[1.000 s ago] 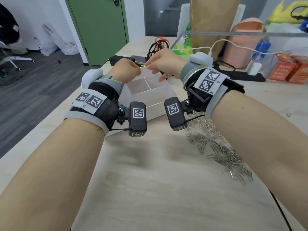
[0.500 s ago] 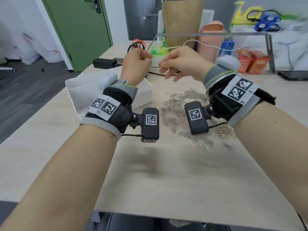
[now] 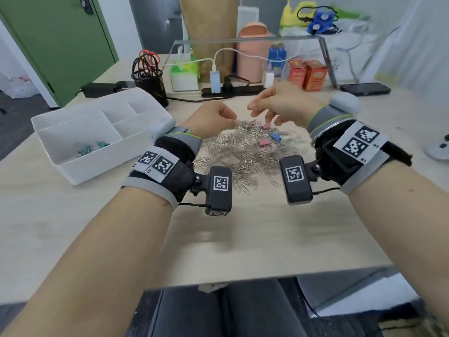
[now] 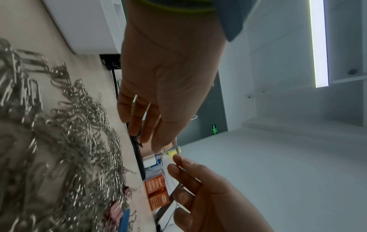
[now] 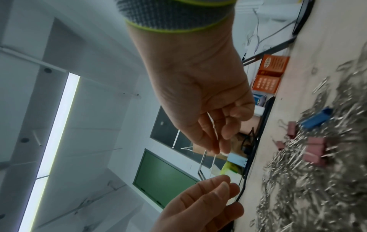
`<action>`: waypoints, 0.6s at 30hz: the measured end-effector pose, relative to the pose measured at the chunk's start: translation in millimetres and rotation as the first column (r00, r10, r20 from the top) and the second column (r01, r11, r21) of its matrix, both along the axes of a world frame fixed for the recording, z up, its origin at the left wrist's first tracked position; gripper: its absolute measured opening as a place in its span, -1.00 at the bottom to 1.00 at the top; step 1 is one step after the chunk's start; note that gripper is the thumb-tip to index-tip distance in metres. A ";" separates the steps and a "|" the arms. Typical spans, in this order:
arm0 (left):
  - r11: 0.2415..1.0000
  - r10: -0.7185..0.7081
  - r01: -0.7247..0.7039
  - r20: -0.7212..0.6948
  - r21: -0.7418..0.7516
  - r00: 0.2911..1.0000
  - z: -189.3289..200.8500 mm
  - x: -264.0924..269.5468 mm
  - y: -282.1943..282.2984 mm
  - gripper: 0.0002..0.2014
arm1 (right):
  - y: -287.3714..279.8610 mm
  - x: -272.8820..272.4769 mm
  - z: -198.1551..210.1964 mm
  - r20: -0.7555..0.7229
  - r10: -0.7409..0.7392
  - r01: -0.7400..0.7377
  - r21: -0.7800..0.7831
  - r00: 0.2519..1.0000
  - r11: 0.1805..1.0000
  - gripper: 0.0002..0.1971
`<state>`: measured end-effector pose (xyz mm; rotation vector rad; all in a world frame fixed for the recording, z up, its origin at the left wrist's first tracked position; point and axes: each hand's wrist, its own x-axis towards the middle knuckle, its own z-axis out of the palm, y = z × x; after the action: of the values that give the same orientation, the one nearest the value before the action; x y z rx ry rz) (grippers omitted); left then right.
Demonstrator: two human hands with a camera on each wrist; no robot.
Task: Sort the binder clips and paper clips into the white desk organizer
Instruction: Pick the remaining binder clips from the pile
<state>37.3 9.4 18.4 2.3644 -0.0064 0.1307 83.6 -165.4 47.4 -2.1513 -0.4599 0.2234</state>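
The white desk organizer (image 3: 73, 152) sits on the light wooden table (image 3: 243, 239) to the person's left, divided into several compartments. The large near compartment holds a small cluster of green binder clips (image 3: 91, 147), blurred behind the translucent wall; the smaller rear compartments show nothing that can be made out. Just right of the organizer, a wide heap of silver paper clips (image 3: 245, 152) lies spread on the table, with pink binder clips (image 3: 263, 142) and one blue binder clip (image 3: 275, 136) lying among them. Both hands hover above the far edge of the heap, close together but apart. The left hand (image 3: 211, 120) has loosely curled fingers, and whether it holds anything cannot be told. The right hand (image 3: 279, 103) pinches a thin silvery wire-like piece between thumb and fingertips (image 5: 215, 150), seen from the right wrist. Behind the organizer stands a black mesh pen cup (image 3: 150, 83) holding scissors.
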 end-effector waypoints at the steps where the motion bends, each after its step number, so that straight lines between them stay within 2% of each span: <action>1: 1.000 -0.016 0.016 -0.022 0.014 1.000 -1.7 1.3 -6.1 -0.69 | -5.4 1.6 -3.4 0.001 -0.024 0.024 -0.015 1.000 1.000 -0.83; 4: 0.998 -0.045 0.047 -0.069 0.028 0.997 -5.4 5.5 -21.7 -0.73 | -18.9 4.6 -11.3 0.030 -0.055 0.057 -0.082 0.998 0.995 -0.83; 7: 0.997 -0.048 0.053 -0.081 0.052 0.996 -7.3 9.8 -32.2 -0.86 | -26.6 4.2 -15.1 0.030 0.011 -0.004 -0.218 0.999 0.976 -0.83; 12: 0.991 -0.055 0.076 -0.181 0.111 0.982 -9.5 20.0 -45.4 -0.80 | -29.7 7.0 -22.1 -0.023 0.106 -0.107 -0.367 0.994 0.924 -0.81; 15: 0.992 -0.046 0.068 -0.204 0.102 0.978 -12.7 25.0 -48.9 -0.79 | -29.3 11.5 -26.3 -0.032 0.112 -0.115 -0.395 0.993 0.911 -0.83; 18: 0.998 -0.056 0.062 -0.233 0.016 0.971 -16.3 27.7 -51.0 -0.79 | -30.8 16.8 -30.9 -0.003 0.093 -0.088 -0.356 0.996 0.930 -0.84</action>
<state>65.0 -41.6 2.1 2.3866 0.0347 -0.1769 100.5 -196.1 16.5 -2.4896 -0.5617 0.3674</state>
